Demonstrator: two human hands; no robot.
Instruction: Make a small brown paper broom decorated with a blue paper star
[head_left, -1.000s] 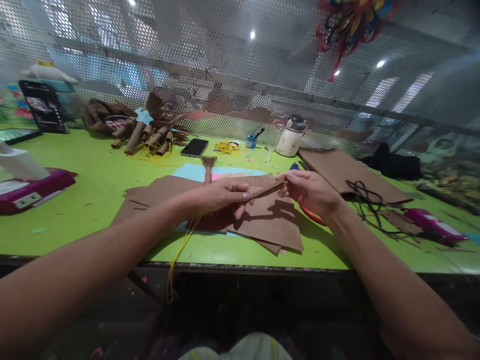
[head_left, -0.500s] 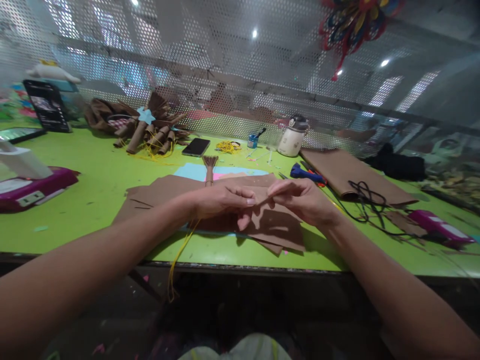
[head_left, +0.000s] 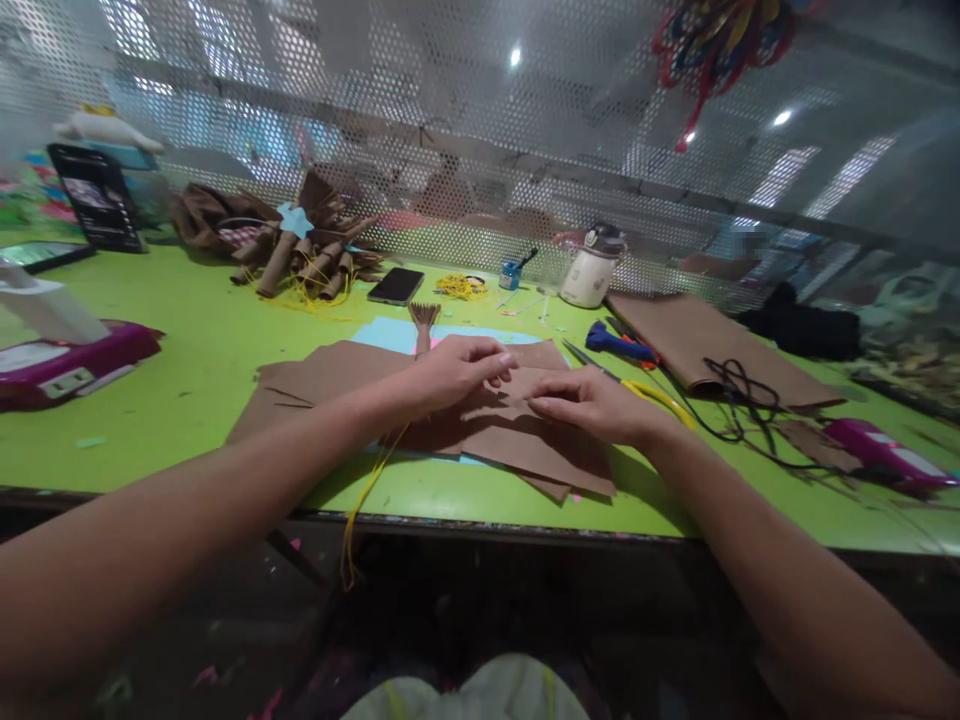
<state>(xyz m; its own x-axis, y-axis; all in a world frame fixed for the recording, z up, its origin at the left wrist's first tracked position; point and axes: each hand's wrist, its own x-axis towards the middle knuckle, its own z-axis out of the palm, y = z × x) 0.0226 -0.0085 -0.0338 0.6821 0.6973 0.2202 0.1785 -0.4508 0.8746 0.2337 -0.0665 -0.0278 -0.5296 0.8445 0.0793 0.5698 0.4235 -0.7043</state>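
Green tabletop (head_left: 187, 350) carries brown paper sheets (head_left: 315, 375) at its middle, near the front edge. Yellow-handled scissors (head_left: 652, 393) and a blue tool (head_left: 616, 343) lie just beside my right hand (head_left: 600, 408), whose fingers rest flat and released on the sheets. My left hand (head_left: 450, 370) curls over them; its grip I cannot tell. Open room lies leftward.

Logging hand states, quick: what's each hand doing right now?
Left hand: fingers pinched on the brown paper.
Right hand: fingers on the same paper, grip cannot be told.
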